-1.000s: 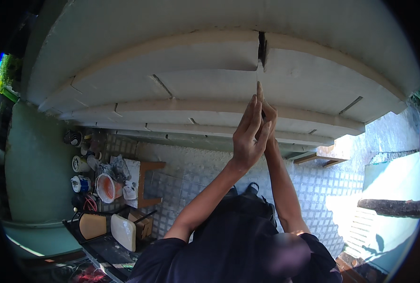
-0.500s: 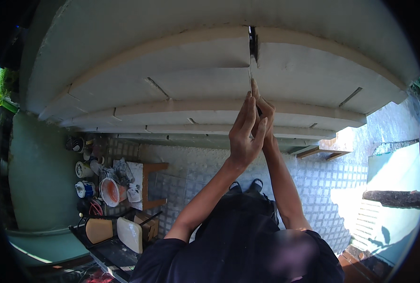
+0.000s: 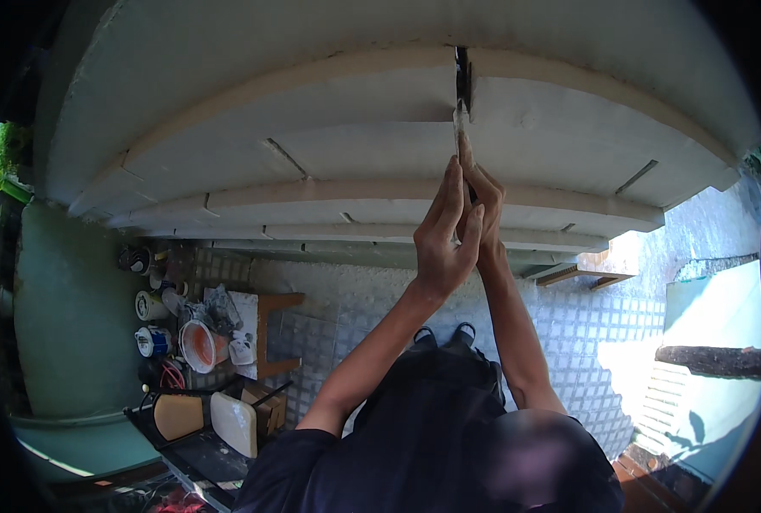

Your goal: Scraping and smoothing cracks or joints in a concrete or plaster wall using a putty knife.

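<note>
Head view: my right hand (image 3: 488, 198) grips a thin blade (image 3: 459, 128), my left hand's (image 3: 443, 252) hold I can't tell, and twisting could chip the slot (image 3: 463, 77) at the panel's (image 3: 560, 128) far edge.

The person wears a dark T-shirt (image 3: 423, 436) with short sleeves (image 3: 288, 455) and dark footwear (image 3: 466, 328).

a head-worn fisheye looks down on both hands (image 3: 440, 248) close by.
</note>
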`<state>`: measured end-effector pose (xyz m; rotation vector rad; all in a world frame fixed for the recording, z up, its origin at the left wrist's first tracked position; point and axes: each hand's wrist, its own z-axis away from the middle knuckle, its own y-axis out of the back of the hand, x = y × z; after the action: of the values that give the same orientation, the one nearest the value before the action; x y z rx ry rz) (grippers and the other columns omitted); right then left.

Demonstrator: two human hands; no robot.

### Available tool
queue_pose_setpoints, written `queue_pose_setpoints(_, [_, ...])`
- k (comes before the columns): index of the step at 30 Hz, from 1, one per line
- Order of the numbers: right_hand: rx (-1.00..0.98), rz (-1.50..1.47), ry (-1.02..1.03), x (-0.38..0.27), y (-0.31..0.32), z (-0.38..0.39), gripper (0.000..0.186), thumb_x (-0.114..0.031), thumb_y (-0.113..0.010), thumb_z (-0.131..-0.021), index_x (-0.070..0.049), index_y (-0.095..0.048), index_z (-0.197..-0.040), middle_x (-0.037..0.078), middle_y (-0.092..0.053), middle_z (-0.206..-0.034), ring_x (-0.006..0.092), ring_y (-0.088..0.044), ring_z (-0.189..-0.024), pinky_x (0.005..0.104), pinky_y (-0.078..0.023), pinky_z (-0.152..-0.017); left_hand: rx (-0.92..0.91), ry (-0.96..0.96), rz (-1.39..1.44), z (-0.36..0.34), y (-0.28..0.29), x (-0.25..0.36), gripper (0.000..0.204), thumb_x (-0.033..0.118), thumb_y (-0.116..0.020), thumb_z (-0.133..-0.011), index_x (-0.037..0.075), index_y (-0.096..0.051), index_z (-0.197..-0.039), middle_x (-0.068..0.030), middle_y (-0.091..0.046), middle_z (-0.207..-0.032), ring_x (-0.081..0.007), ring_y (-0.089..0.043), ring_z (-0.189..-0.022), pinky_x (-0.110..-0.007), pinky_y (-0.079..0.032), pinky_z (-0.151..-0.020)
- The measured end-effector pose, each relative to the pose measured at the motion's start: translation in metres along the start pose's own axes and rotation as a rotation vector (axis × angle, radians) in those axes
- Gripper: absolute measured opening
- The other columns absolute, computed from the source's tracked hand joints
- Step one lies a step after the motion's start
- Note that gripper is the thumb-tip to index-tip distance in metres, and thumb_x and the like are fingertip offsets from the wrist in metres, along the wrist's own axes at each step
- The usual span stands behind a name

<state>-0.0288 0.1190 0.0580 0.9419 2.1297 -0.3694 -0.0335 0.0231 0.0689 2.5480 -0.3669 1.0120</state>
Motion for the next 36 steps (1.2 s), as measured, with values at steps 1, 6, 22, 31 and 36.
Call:
queue_pose_setpoints(1, [0.016,-0.008,0.003,-0.003,-0.002,0.002,0.054,-0.001,-0.056,-0.090,-0.004,-0.051,-0.144,0.010,-0.054,-0.075,0.0122,-0.044,-0.063,0.0290,-0.044,-0.058,-0.004,0.000,0.013,0.002,0.001,-0.001,0.059,0.006,-0.060,-0.096,0.000,-0.038,-0.150,-0.0239,-0.042,-0.152,-0.0356,-0.043,-0.139,-0.041,-0.043,-0.110])
queue_pose_setpoints(6, [0.018,0.016,0.043,0.003,-0.001,0.005,0.053,-0.001,-0.057,-0.090,-0.005,-0.052,-0.144,0.010,-0.055,-0.076,0.0125,-0.044,-0.063,0.0294,-0.044,-0.057,-0.010,0.008,0.030,0.007,0.000,-0.005,0.058,0.006,-0.059,-0.096,0.001,-0.038,-0.150,-0.0234,-0.042,-0.152,-0.0355,-0.044,-0.139,-0.040,-0.043,-0.110])
queue_pose_setpoints(22, [-0.064,-0.043,-0.039,0.000,0.013,-0.005,0.052,-0.001,-0.055,-0.092,-0.001,-0.051,-0.143,0.009,-0.053,-0.077,0.0101,-0.046,-0.067,0.0267,-0.045,-0.061,0.014,-0.019,-0.049,0.000,-0.009,0.011,0.059,0.009,-0.062,-0.096,-0.004,-0.039,-0.148,-0.0243,-0.042,-0.151,-0.0359,-0.044,-0.138,-0.043,-0.044,-0.110])
queue_pose_setpoints(31, [-0.075,0.027,-0.051,-0.001,0.010,-0.008,0.058,-0.025,-0.056,-0.096,0.001,-0.045,-0.147,0.004,-0.051,-0.077,0.0096,-0.043,-0.065,0.0280,-0.041,-0.059,0.017,-0.011,-0.051,-0.003,-0.008,0.013,0.056,0.010,-0.061,-0.097,-0.004,-0.040,-0.148,-0.0252,-0.041,-0.151,-0.0368,-0.042,-0.139,-0.044,-0.044,-0.110])
queue_pose_setpoints(36, [-0.092,0.006,0.006,0.003,0.014,-0.003,0.053,-0.005,-0.055,-0.091,-0.002,-0.051,-0.144,0.010,-0.059,-0.080,0.0109,-0.048,-0.069,0.0277,-0.047,-0.065,0.028,-0.021,-0.045,0.006,-0.010,0.011,0.056,0.010,-0.060,-0.098,-0.003,-0.039,-0.148,-0.0243,-0.040,-0.152,-0.0367,-0.041,-0.140,-0.044,-0.044,-0.110])
